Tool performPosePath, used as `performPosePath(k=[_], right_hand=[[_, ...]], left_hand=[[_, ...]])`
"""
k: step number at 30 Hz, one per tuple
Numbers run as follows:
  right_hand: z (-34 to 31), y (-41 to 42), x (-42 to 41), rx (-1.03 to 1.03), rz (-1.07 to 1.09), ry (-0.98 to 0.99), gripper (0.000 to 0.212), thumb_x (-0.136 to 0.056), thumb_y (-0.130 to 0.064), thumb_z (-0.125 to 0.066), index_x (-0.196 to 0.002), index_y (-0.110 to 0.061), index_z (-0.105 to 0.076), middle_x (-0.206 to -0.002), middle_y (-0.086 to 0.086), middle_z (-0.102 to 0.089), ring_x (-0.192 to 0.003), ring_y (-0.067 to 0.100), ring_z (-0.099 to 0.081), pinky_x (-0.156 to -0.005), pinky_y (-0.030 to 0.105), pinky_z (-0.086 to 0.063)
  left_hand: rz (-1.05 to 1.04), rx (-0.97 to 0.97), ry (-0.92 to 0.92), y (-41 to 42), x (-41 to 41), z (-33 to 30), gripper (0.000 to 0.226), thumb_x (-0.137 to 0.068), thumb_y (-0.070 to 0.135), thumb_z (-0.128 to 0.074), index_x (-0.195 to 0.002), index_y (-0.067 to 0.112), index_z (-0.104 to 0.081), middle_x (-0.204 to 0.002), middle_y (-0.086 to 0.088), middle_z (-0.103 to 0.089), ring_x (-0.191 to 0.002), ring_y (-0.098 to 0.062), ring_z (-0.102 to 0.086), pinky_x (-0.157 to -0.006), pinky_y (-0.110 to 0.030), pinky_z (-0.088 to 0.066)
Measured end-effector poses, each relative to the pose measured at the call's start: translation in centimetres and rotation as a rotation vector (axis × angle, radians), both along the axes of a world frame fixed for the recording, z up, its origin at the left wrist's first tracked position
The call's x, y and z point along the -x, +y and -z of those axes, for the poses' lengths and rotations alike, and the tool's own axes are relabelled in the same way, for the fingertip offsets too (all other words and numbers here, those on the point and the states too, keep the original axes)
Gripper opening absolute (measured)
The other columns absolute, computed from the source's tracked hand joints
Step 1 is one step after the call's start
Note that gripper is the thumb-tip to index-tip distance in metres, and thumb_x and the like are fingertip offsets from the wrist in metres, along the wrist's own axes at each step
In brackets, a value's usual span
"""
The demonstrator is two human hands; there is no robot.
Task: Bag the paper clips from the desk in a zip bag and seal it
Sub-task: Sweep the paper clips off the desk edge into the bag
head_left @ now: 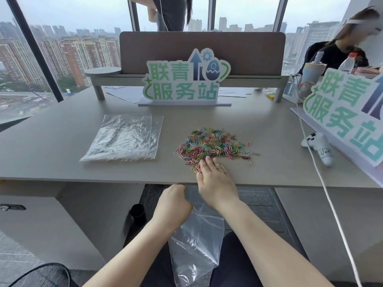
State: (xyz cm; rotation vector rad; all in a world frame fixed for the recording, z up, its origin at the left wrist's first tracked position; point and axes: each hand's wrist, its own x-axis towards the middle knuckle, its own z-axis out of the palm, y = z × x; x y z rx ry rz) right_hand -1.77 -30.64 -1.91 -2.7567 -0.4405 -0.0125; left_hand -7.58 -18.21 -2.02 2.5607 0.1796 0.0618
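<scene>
Just wiry clips (211,146), crinkly bag (196,245)

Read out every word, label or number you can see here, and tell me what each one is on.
"联青" above "服务站": cut-out sign standing at the desk's middle.
"联青" above "服务站": second, tilted sign at the right, partly cut off.
Handwritten label on the white controller: too small to read.

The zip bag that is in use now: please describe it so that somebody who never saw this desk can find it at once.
Start at the grey desk and go to its near edge, below the pile of coloured paper clips. There the left hand grips one clear zip bag, which hangs below the edge over the person's lap. Unlike the stack of bags lying flat on the desk, it is single and held.
</scene>
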Motion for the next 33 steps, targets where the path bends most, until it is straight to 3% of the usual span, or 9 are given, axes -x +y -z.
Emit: performPosePath(k=[2,4,10,18,23,29,33], right_hand=[[0.1,0.4,0.4,-0.008,-0.01,-0.005,0.055,-0.103,-0.034,-0.016,-0.155,-0.014,-0.009,-0.163,0.004,-0.001,-0.15,0.017,0.004,-0.12,0.031,0.004],[0.1,0.6,0.9,-0.018,-0.032,-0.009,0.055,-0.104,-0.032,-0.017,-0.154,-0.014,-0.009,-0.163,0.003,-0.002,-0.15,0.016,0.003,-0.12,0.03,0.003],[-0.6,-0.6,0.6,-0.215,-0.021,-0.056,0.053,-0.102,-0.023,-0.023,-0.154,-0.016,-0.013,-0.163,-0.002,-0.007,-0.149,0.009,0.0,-0.12,0.026,-0.002],[-0.3,-0.5,0.7,-0.044,-0.034,0.02,0.056,-0.103,-0.033,-0.02,-0.155,-0.017,-0.008,-0.163,0.001,-0.002,-0.15,0.014,0.0,-0.12,0.031,0.003],[-0.4,0.8,1.4,-0.023,-0.065,0.027,0.055,-0.103,-0.032,-0.02,-0.155,-0.017,-0.009,-0.164,0.003,-0.002,-0.15,0.017,0.001,-0.12,0.032,0.003],[-0.7,1.5,3.0,-0.024,-0.113,0.047,0.055,-0.103,-0.03,-0.02,-0.155,-0.016,-0.009,-0.164,0.003,-0.001,-0.15,0.017,0.001,-0.12,0.031,0.004],[-1.1,1.8,4.1,-0.035,-0.153,0.059,0.053,-0.103,-0.027,-0.022,-0.154,-0.015,-0.012,-0.163,0.003,-0.003,-0.15,0.016,0.0,-0.12,0.03,0.003]], left_hand=[[-0.018,0.006,0.004,0.1,0.1,-0.2,0.016,-0.078,0.01,-0.067,-0.092,0.013,-0.059,-0.114,-0.012,-0.067,-0.111,-0.029,-0.057,-0.074,-0.029,-0.036],[-0.051,0.015,0.006,0.2,0.2,-0.3,0.034,-0.078,0.01,-0.069,-0.111,0.0,-0.066,-0.123,-0.014,-0.065,-0.118,-0.029,-0.055,-0.086,-0.031,-0.04],[-0.097,0.059,-0.007,0.5,0.7,-0.3,0.041,-0.078,0.009,-0.067,-0.117,-0.003,-0.063,-0.123,-0.014,-0.063,-0.117,-0.029,-0.055,-0.075,-0.025,-0.03],[-0.089,0.121,-0.014,0.6,1.2,-0.6,0.045,-0.077,0.006,-0.066,-0.123,0.006,-0.065,-0.126,-0.008,-0.065,-0.121,-0.023,-0.054,-0.077,-0.02,-0.031],[-0.104,0.161,0.023,1.1,1.5,-0.8,0.064,-0.073,0.012,-0.072,-0.135,0.011,-0.058,-0.135,-0.008,-0.062,-0.125,-0.024,-0.055,-0.099,-0.028,-0.042],[-0.145,0.251,0.017,2.1,1.6,-1.1,0.063,-0.067,0.01,-0.073,-0.129,0.014,-0.065,-0.116,-0.011,-0.072,-0.11,-0.027,-0.066,-0.095,-0.035,-0.051],[-0.168,0.264,-0.006,2.4,1.8,-1.2,0.06,-0.069,0.004,-0.07,-0.129,0.011,-0.064,-0.117,-0.011,-0.072,-0.109,-0.027,-0.066,-0.091,-0.03,-0.05]])
